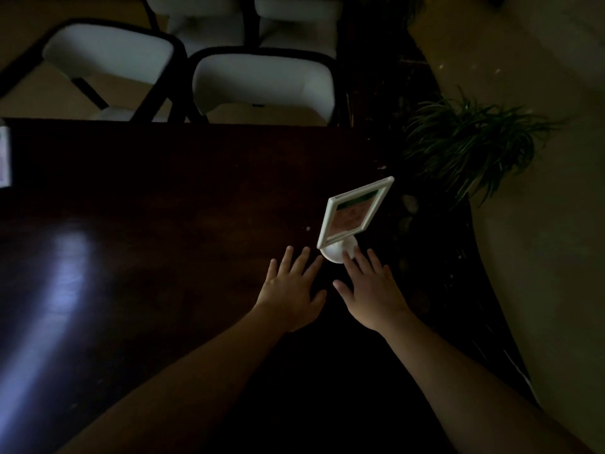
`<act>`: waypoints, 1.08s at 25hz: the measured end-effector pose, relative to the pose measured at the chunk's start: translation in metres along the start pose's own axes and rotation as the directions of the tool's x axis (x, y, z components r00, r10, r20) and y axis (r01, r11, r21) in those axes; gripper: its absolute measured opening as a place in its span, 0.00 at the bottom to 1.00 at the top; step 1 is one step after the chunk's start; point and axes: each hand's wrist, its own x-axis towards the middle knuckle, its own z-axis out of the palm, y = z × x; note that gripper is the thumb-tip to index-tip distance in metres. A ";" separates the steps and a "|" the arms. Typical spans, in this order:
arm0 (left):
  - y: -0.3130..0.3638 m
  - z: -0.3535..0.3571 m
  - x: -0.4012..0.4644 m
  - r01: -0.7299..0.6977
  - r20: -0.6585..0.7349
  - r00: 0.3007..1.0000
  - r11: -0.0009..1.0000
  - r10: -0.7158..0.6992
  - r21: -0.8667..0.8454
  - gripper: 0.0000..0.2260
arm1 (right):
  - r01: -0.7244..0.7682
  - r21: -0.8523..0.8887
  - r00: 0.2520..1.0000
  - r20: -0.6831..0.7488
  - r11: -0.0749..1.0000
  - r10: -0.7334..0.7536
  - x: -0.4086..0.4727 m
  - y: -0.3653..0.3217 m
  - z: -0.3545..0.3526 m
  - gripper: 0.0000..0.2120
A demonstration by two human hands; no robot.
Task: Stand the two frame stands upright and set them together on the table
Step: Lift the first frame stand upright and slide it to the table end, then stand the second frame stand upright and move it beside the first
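Observation:
One white frame stand stands on the dark table toward its right side, its square frame tilted on a round white base. My right hand lies flat just below it, fingers spread, with the fingertips touching the base. To the left of the base, my left hand rests flat on the table, fingers apart, holding nothing. I see only this one stand; the scene is very dark.
White chairs with black frames stand along the table's far edge. A potted plant sits off the table's right edge. A pale object lies at the far left edge. Light glares on the table's left part.

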 end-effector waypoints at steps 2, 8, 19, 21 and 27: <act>-0.011 -0.004 -0.017 0.018 -0.037 0.999 1.000 -0.018 -0.003 0.34 | 0.034 0.003 0.999 -0.025 0.999 -0.034 -0.009 -0.008 -0.005 0.34; -0.073 -0.023 -0.106 0.118 -0.168 0.978 0.991 -0.126 -0.055 0.35 | 0.171 0.015 0.983 -0.067 0.985 -0.170 -0.035 -0.074 -0.024 0.35; -0.227 -0.049 -0.319 0.373 -0.347 0.832 0.899 -0.433 -0.229 0.37 | 0.395 -0.026 0.917 -0.054 0.918 -0.396 -0.079 -0.314 -0.053 0.37; -0.262 -0.054 -0.364 0.393 -0.376 0.801 0.883 -0.465 -0.257 0.37 | 0.424 -0.047 0.903 -0.058 0.905 -0.426 -0.088 -0.369 -0.053 0.37; -0.370 -0.073 -0.479 0.429 -0.442 0.721 0.845 -0.533 -0.318 0.38 | 0.486 -0.090 0.864 -0.099 0.869 -0.493 -0.115 -0.522 -0.041 0.37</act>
